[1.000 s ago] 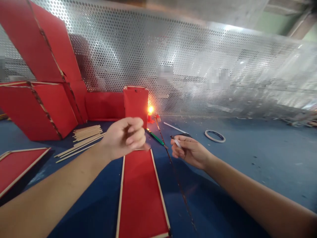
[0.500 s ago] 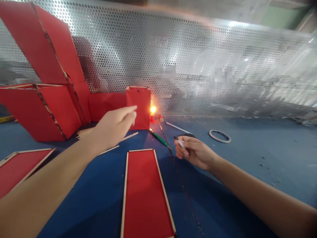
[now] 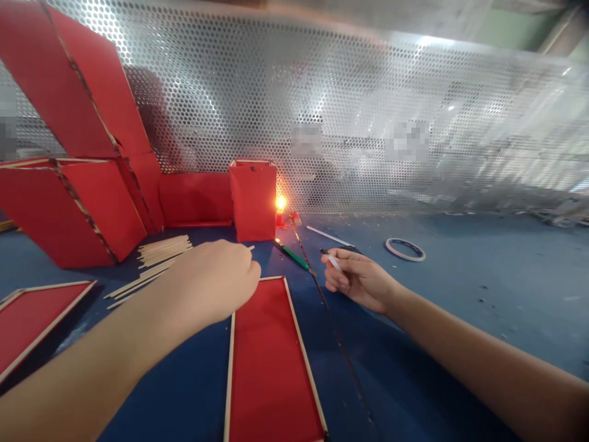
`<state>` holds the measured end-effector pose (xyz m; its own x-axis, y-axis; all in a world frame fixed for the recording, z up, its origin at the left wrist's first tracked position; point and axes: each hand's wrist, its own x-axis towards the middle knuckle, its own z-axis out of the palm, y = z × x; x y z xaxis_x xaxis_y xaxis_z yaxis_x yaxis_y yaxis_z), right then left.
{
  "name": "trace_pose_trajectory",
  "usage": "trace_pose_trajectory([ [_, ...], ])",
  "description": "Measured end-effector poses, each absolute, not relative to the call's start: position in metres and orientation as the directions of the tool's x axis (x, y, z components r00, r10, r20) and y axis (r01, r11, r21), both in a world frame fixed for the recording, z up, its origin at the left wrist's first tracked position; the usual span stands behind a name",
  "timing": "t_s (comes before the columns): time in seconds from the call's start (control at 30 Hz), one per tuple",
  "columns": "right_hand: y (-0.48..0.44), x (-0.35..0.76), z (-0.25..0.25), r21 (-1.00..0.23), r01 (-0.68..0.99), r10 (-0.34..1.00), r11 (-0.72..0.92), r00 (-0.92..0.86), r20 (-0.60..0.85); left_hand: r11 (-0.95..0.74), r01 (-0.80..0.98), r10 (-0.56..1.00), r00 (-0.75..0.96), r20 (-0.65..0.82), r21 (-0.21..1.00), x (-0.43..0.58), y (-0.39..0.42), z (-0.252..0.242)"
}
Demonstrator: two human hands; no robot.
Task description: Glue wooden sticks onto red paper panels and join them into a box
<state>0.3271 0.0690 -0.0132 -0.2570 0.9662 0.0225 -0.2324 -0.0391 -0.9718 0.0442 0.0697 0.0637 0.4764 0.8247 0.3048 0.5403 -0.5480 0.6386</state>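
Observation:
A long red paper panel with a thin wooden frame (image 3: 271, 362) lies flat on the blue floor in front of me. My left hand (image 3: 216, 279) hovers over its far left corner, back of the hand up, fingers curled down and hidden. My right hand (image 3: 354, 279) rests to the right of the panel, closed on a small white stick with a dark tip (image 3: 331, 261). A thin dark strip (image 3: 331, 325) runs along the floor between the panel and my right hand.
A lit candle (image 3: 280, 209) burns beside an upright red box (image 3: 253, 199) at the perforated metal wall. Loose wooden sticks (image 3: 156, 258) lie at left, near red framed panels (image 3: 69, 202). A green pen (image 3: 292, 255) and a tape ring (image 3: 405, 248) lie on the floor.
My left hand dropped from reaching toward the red box, fingers out, to over the flat panel's far corner, fingers curled. The right hand has hardly moved.

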Motion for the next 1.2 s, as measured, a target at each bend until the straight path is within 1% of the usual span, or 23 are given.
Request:
trace_pose_trajectory([
  [0.07, 0.069, 0.328, -0.014, -0.971, -0.234, 0.966, -0.041, -0.258, 0.021, -0.59, 0.582, 0.804, 0.484, 0.345, 0.56, 0.049, 0.076, 0.06],
  [0.1, 0.07, 0.328, -0.014, -0.971, -0.235, 0.965, -0.042, -0.26, 0.021, -0.613, 0.541, 0.785, 0.497, 0.369, 0.577, 0.052, 0.079, 0.059],
  [0.17, 0.07, 0.328, -0.016, -0.97, -0.239, 0.964, -0.045, -0.264, 0.02, -0.636, 0.336, 0.744, 0.507, 0.436, 0.695, 0.058, 0.086, 0.058],
  [0.23, 0.071, 0.328, -0.018, -0.967, -0.251, 0.965, -0.048, -0.263, 0.02, -0.582, 0.082, 0.738, 0.47, 0.484, 0.809, 0.063, 0.09, 0.056],
  [0.27, 0.071, 0.327, -0.019, -0.965, -0.259, 0.965, -0.05, -0.261, 0.02, -0.512, -0.005, 0.753, 0.478, 0.452, 0.859, 0.065, 0.091, 0.055],
  [0.3, 0.071, 0.327, -0.019, -0.962, -0.267, 0.966, -0.051, -0.258, 0.02, -0.432, -0.033, 0.763, 0.52, 0.384, 0.901, 0.065, 0.091, 0.055],
  [0.37, 0.071, 0.327, -0.021, -0.958, -0.282, 0.968, -0.054, -0.25, 0.019, -0.268, 0.024, 0.726, 0.662, 0.185, 0.963, 0.062, 0.09, 0.055],
  [0.4, 0.071, 0.327, -0.021, -0.956, -0.29, 0.969, -0.055, -0.246, 0.018, -0.194, 0.082, 0.671, 0.738, 0.071, 0.978, 0.059, 0.089, 0.056],
  [0.43, 0.071, 0.327, -0.021, -0.953, -0.296, 0.97, -0.057, -0.242, 0.017, -0.157, 0.178, 0.616, 0.787, -0.044, 0.971, 0.054, 0.088, 0.058],
  [0.5, 0.071, 0.327, -0.021, -0.949, -0.307, 0.971, -0.065, -0.238, 0.011, -0.212, 0.396, 0.613, 0.766, -0.194, 0.893, 0.043, 0.086, 0.064],
  [0.53, 0.071, 0.327, -0.02, -0.948, -0.312, 0.971, -0.069, -0.237, 0.007, -0.265, 0.514, 0.684, 0.697, -0.217, 0.816, 0.038, 0.086, 0.067],
  [0.57, 0.071, 0.327, -0.02, -0.946, -0.315, 0.971, -0.073, -0.237, 0.004, -0.319, 0.582, 0.777, 0.612, -0.145, 0.748, 0.033, 0.087, 0.07],
  [0.63, 0.071, 0.327, -0.02, -0.943, -0.322, 0.972, -0.078, -0.237, 0.001, -0.37, 0.594, 0.865, 0.501, 0.031, 0.715, 0.027, 0.091, 0.073],
  [0.67, 0.071, 0.327, -0.021, -0.942, -0.325, 0.972, -0.078, -0.236, 0.001, -0.39, 0.557, 0.878, 0.466, 0.113, 0.733, 0.027, 0.094, 0.072],
  [0.77, 0.072, 0.327, -0.021, -0.941, -0.33, 0.972, -0.077, -0.235, 0.003, -0.427, 0.419, 0.88, 0.396, 0.262, 0.801, 0.036, 0.104, 0.062],
  [0.87, 0.072, 0.328, -0.022, -0.943, -0.324, 0.971, -0.077, -0.238, 0.003, -0.408, 0.201, 0.869, 0.384, 0.311, 0.891, 0.054, 0.111, 0.044],
  [0.93, 0.072, 0.328, -0.023, -0.945, -0.318, 0.971, -0.074, -0.24, 0.004, -0.348, 0.07, 0.85, 0.444, 0.283, 0.935, 0.065, 0.111, 0.035],
  [0.97, 0.073, 0.328, -0.023, -0.946, -0.314, 0.971, -0.073, -0.241, 0.005, -0.312, 0.039, 0.831, 0.495, 0.254, 0.949, 0.068, 0.109, 0.033],
  [1.03, 0.073, 0.328, -0.023, -0.948, -0.311, 0.97, -0.072, -0.245, 0.007, -0.245, 0.053, 0.765, 0.624, 0.159, 0.968, 0.067, 0.103, 0.035],
  [1.07, 0.074, 0.328, -0.024, -0.947, -0.312, 0.969, -0.072, -0.247, 0.008, -0.214, 0.086, 0.715, 0.692, 0.096, 0.973, 0.063, 0.1, 0.038],
  [1.1, 0.074, 0.328, -0.024, -0.947, -0.314, 0.969, -0.071, -0.249, 0.01, -0.21, 0.162, 0.662, 0.75, 0.018, 0.964, 0.058, 0.095, 0.042],
  [1.17, 0.075, 0.329, -0.024, -0.945, -0.321, 0.967, -0.069, -0.253, 0.015, -0.253, 0.335, 0.587, 0.799, -0.131, 0.908, 0.046, 0.085, 0.052],
  [1.2, 0.075, 0.329, -0.024, -0.944, -0.323, 0.967, -0.07, -0.256, 0.016, -0.364, 0.509, 0.632, 0.75, -0.195, 0.78, 0.041, 0.08, 0.057],
])
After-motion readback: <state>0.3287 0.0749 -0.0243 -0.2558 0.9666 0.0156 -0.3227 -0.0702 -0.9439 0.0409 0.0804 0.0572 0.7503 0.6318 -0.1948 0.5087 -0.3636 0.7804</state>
